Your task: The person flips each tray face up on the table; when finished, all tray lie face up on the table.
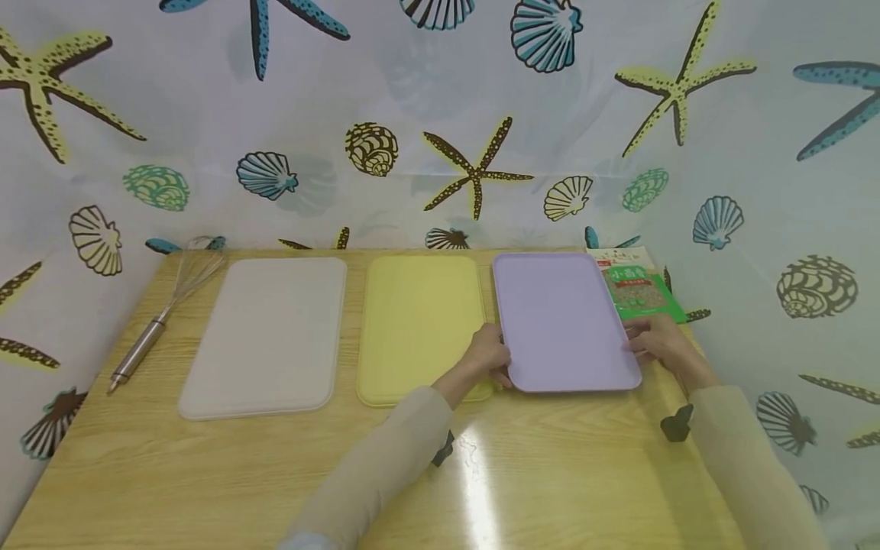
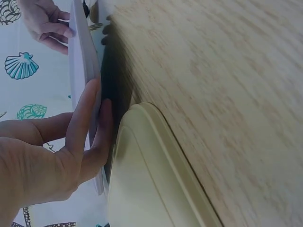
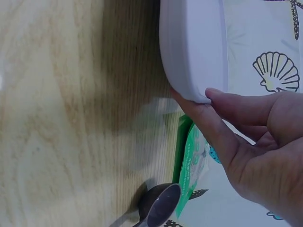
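Head view, about centre: one wire whisk (image 1: 161,318) at 9 o'clock; one white tray (image 1: 266,336) between 8 and 9; one yellow tray (image 1: 421,321) near 6; one green-and-white packet (image 1: 634,286) at 3; wooden table (image 1: 571,473), 5. Right wrist view: one dark scoop (image 3: 160,204), 6 o'clock.

light wood-grain tbl (image 1: 241,481), w/ a bright glare streak (image 1: 476,481) nr front ctr. on it, l. to r.: metal whisk (image 1: 163,315) lying aslant by the l. edge, hdl toward the front; white tray (image 1: 266,336); yellow tray (image 1: 421,321) beside it, small gap btwn. green pkt (image 1: 634,284) at back r. corner; dark spoon (image 3: 160,204) w/ round bowl nr pkt, per r. wrist view, partly cut off.
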Demonstrator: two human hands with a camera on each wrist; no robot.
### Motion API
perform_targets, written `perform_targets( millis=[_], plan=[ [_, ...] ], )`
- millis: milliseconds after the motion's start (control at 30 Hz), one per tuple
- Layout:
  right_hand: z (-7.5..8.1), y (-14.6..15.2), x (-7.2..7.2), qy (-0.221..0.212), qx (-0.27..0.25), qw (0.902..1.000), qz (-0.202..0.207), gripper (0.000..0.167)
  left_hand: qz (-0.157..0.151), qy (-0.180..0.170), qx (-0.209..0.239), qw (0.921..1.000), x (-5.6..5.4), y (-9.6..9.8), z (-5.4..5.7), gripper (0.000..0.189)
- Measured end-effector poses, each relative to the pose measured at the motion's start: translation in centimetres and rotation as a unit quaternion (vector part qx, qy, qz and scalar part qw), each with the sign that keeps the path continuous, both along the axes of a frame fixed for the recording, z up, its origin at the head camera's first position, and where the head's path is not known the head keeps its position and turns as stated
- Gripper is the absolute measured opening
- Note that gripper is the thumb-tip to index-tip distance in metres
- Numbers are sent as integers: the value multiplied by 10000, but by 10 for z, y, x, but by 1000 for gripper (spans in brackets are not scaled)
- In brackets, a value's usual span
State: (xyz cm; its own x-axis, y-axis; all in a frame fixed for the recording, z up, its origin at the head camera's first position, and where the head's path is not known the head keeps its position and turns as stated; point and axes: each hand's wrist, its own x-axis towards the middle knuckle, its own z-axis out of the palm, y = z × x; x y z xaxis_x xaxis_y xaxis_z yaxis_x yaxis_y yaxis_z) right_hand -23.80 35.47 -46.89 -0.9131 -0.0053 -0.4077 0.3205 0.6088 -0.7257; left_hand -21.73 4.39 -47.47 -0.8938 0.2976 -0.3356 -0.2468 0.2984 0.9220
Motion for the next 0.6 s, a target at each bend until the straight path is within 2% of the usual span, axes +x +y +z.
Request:
perform_targets(
  millis=[133, 200, 300, 433, 600],
  plan=[
    [4, -3, -4, -13, 112, 9999, 42, 52, 54, 277, -534, 9982, 0, 3, -1, 37],
    [5, -3, -6, -14, 183, 9998, 58, 52, 52, 473, -964, 9942, 0, 6, -2, 36],
    [5, -3, -8, -26, 179, 9998, 87, 52, 94, 624, -1378, 9885, 1, 9, -1, 35],
    [1, -2, -11, -52, 118, 9999, 34, 53, 51, 669, -1651, 9840, 0, 14, -1, 29],
    [-7, 1, -11, 42, 213, 9998, 30, 53, -75, 735, -2140, 9740, -1, 20, -2, 21]
  ],
)
